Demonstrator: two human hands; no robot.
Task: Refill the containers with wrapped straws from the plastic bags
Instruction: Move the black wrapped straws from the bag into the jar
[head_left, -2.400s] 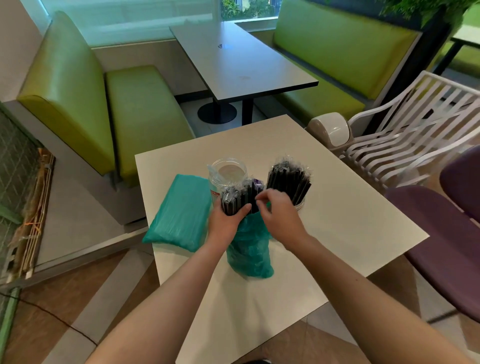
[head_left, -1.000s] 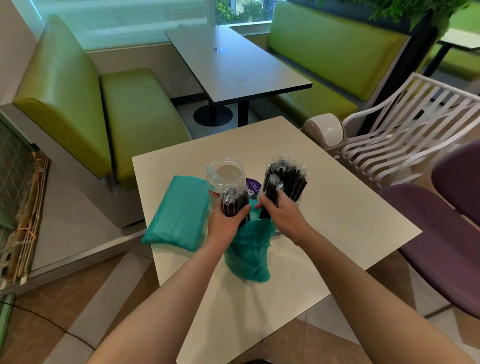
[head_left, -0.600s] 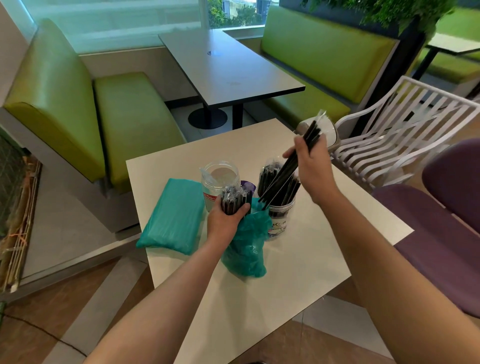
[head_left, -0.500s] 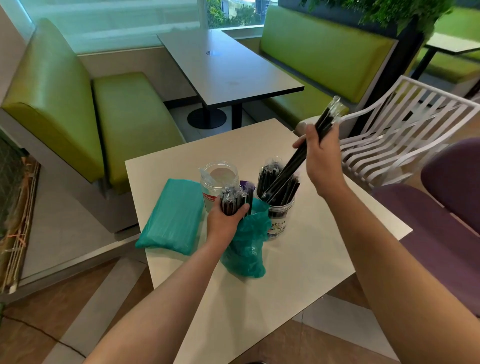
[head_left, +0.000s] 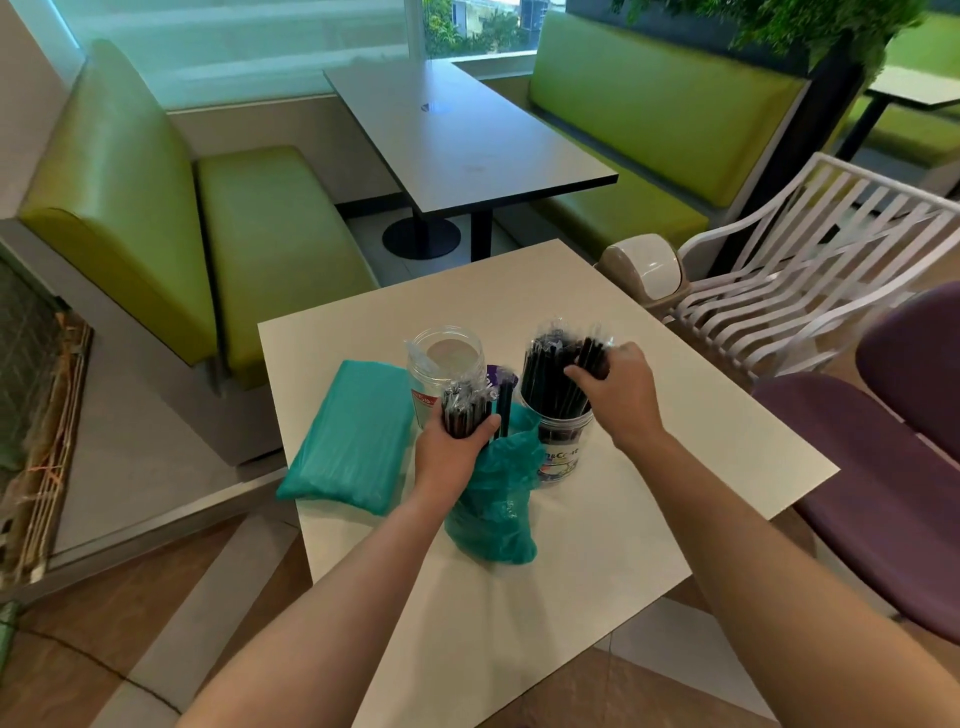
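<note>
On the white table (head_left: 623, 519) my left hand (head_left: 451, 451) grips a bundle of wrapped black straws (head_left: 461, 405) that sticks up out of an open teal plastic bag (head_left: 493, 499). To its right a clear container (head_left: 558, 441) stands packed with black wrapped straws (head_left: 550, 374). My right hand (head_left: 618, 387) sits at the tops of those straws, fingers curled round a few of them. Behind the bag stands a second clear container (head_left: 447, 364), almost empty. A full, closed teal bag (head_left: 353, 436) lies flat at the left.
A purple lid (head_left: 496, 375) peeks out between the two containers. A white slatted chair (head_left: 810, 270) and a small swing-top bin (head_left: 649, 273) stand at the right, purple seats (head_left: 883, 467) beyond the table's right edge. Green benches and a dark table (head_left: 457, 135) lie ahead.
My right hand, which had lifted a few straws high above the table, has come down and pushed them into the full container. My left hand has kept its grip on the bundle.
</note>
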